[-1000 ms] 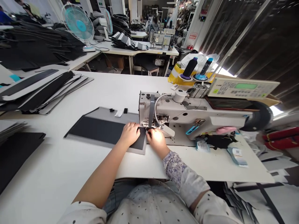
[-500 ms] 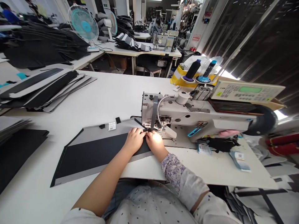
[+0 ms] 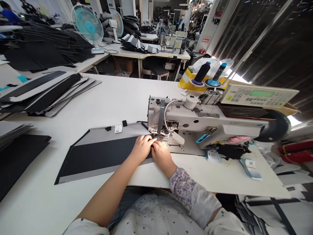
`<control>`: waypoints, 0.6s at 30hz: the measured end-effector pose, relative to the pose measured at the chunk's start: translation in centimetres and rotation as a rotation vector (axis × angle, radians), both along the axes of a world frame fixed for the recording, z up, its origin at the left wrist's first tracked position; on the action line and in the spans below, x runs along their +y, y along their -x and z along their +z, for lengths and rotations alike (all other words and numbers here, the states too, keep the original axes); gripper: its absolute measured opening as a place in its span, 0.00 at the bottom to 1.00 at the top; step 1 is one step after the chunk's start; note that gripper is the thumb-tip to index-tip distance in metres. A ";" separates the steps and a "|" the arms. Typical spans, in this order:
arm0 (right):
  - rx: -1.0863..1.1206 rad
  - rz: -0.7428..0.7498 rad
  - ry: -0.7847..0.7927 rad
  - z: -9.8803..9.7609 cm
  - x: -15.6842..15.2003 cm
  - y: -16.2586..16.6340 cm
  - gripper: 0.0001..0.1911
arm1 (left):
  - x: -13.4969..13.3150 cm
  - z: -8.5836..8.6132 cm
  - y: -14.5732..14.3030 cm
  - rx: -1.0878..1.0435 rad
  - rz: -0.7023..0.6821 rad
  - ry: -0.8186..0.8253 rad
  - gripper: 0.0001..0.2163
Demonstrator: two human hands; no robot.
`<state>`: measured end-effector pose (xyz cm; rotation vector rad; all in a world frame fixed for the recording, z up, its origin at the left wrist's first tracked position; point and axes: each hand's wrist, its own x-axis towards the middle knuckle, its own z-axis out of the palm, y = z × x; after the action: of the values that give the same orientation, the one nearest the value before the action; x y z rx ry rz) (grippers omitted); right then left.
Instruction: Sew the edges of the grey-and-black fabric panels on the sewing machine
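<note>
A black-and-grey fabric panel (image 3: 97, 155) lies flat on the table, its right end at the needle area of the sewing machine (image 3: 190, 114). A white label (image 3: 118, 129) and small black tabs sit along its far edge. My left hand (image 3: 141, 147) presses on the panel's right end, fingers bent together close to the presser foot. Touching it, my right hand (image 3: 161, 154) pinches the panel's right edge just in front of the foot. The hands hide the edge between their fingertips, and the machine head covers the panel's far right corner.
Stacked cut pieces (image 3: 46, 94) and more dark panels (image 3: 22, 156) lie at the left. Thread cones (image 3: 202, 73) and a control box (image 3: 259, 94) stand behind the machine. Blue snips (image 3: 206, 135) rest on its arm. A fan (image 3: 88, 24) stands on another table.
The panel has turned slightly, its near left corner moving away from me and the label shifting right. Both hands stay by the presser foot; my right hand has moved slightly nearer me.
</note>
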<state>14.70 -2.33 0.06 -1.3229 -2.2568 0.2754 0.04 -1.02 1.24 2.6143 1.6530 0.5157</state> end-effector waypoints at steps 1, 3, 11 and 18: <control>0.030 0.025 0.015 0.1 -0.3 -0.6 0.15 | -0.1 0.0 -0.1 -0.005 0.011 0.008 0.17; 0.050 0.070 0.046 0.1 -0.9 -2.2 0.21 | 0.0 -0.1 0.0 -0.005 0.022 0.018 0.18; -0.250 0.160 0.065 -0.7 -1.4 -4.6 0.48 | 1.3 -0.4 0.7 -0.011 0.001 -0.015 0.18; -0.239 0.157 0.074 -0.5 -0.4 -2.7 0.43 | 4.0 -1.3 1.0 0.027 0.166 -0.128 0.11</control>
<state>17.42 -2.75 -0.47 -1.2752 -2.5793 0.2695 -0.96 2.95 -0.04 2.5936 1.9184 0.6136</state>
